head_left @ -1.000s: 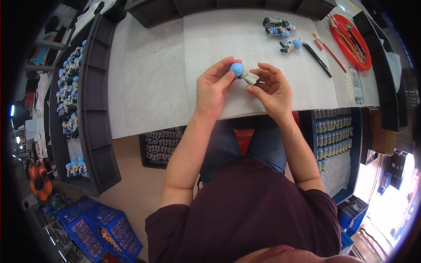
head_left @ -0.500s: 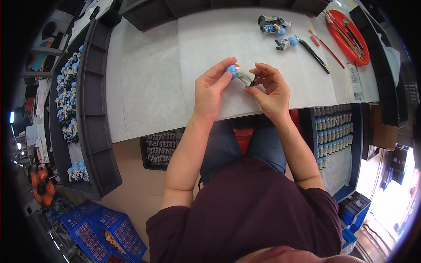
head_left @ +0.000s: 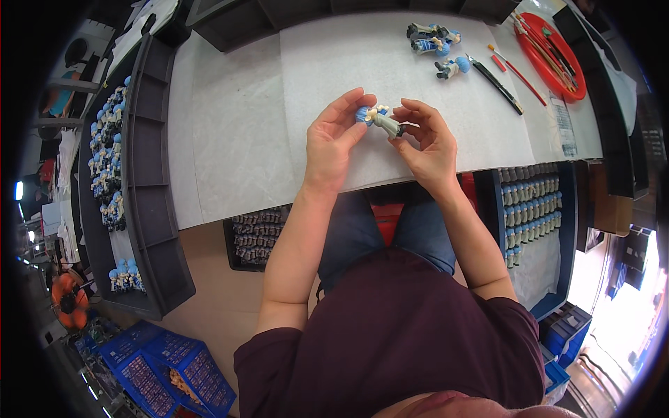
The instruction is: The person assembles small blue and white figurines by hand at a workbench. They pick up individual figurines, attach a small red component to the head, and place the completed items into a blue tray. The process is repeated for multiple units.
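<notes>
Between my two hands, a small blue-haired figurine [head_left: 385, 125] with a pale grey-white garment and dark feet lies sideways above the paper-covered table [head_left: 237, 118]. My left hand [head_left: 334, 136] pinches its blue head between thumb and fingers. At the other end, my right hand [head_left: 428, 143] grips the figurine by its dark feet with curled fingers. Beyond my right hand, a single similar figurine [head_left: 453, 67] lies on the paper, and a small cluster of figurines [head_left: 433, 40] rests just behind it.
A black pen-like knife [head_left: 498, 86] and a red-handled brush [head_left: 519, 76] lie at right, near a red oval tray [head_left: 526, 49] of brushes. Dark crates [head_left: 150, 167] border the left and far sides. A blue crate [head_left: 540, 268] with figurine rows stands at lower right; blue baskets [head_left: 167, 369] sit lower left.
The figurine has been turned about its length, so a different side with pale and blue details faces up. Both hands have shifted very slightly left.
</notes>
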Action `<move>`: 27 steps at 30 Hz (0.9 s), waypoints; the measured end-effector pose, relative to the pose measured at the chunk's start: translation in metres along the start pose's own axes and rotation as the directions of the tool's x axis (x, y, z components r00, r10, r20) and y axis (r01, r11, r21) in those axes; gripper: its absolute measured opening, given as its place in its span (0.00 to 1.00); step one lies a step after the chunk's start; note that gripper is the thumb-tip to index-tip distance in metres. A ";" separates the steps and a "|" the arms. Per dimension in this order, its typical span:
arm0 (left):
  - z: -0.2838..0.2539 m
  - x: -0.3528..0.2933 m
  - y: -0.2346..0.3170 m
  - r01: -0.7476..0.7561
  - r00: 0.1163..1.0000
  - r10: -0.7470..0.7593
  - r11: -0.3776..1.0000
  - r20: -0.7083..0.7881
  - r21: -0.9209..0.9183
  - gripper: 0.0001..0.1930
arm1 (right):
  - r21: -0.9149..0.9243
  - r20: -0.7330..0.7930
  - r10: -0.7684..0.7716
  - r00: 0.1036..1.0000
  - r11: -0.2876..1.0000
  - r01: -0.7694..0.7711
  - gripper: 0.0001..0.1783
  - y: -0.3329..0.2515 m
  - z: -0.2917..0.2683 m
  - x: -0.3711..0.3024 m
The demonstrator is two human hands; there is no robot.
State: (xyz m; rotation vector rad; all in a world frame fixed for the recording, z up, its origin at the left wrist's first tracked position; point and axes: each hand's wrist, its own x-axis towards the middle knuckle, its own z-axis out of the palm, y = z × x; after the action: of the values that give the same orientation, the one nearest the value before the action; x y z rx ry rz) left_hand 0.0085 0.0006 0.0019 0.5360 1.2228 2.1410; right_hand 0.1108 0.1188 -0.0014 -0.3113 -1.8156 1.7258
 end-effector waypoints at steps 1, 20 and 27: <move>-0.001 0.000 0.000 -0.005 1.000 0.005 1.000 0.007 -0.002 0.23 | 0.006 0.003 0.000 1.000 1.000 0.000 0.28 0.000 0.000 0.000; 0.009 -0.002 -0.004 0.018 0.999 -0.006 0.968 -0.048 0.252 0.14 | -0.350 -0.378 -0.465 0.801 0.872 0.341 0.17 -0.028 -0.082 -0.029; 0.012 -0.003 -0.006 0.033 0.996 0.006 0.914 -0.093 0.403 0.13 | -0.474 -0.859 -0.300 0.415 0.772 -0.424 0.11 0.008 -0.284 -0.175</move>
State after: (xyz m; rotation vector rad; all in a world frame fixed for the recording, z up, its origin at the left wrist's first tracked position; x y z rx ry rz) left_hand 0.0202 0.0082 0.0028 0.6024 1.7347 1.9209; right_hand 0.4087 0.2554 -0.0650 -1.3593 -1.3760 0.5268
